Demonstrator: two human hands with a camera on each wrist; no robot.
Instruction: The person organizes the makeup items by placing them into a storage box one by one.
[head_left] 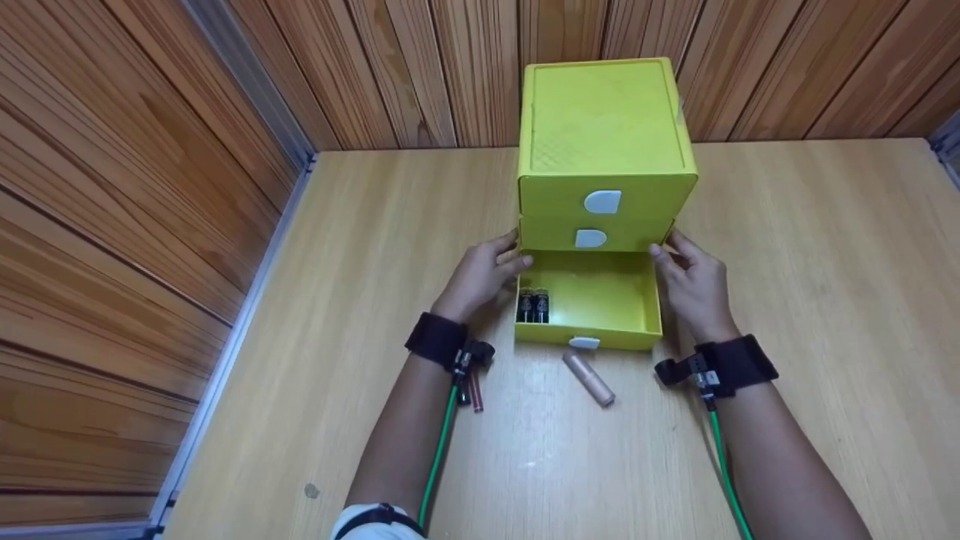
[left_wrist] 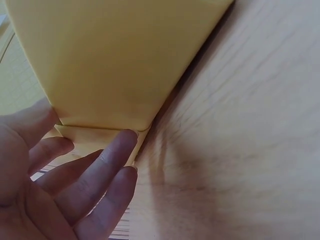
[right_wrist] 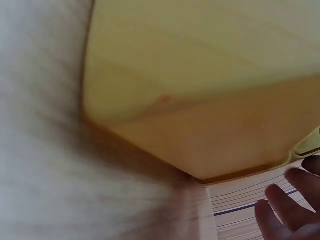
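A yellow-green drawer unit stands with its bottom drawer pulled out; the two above are closed. My left hand touches the unit's left side, thumb at the drawer's rim. In the left wrist view its fingers are spread and slightly bent near the lower edge. My right hand is at the opposite side, thumb by the front corner. Its fingers look extended in the right wrist view; the thumb is hidden there. Two small black cylinders sit in the drawer's left front corner.
A pinkish tube lies on the wooden table before the drawer. Beside my left wrist are a thin red stick and a dark item, partly covered by the wrist camera. Wood-panelled walls stand behind and left.
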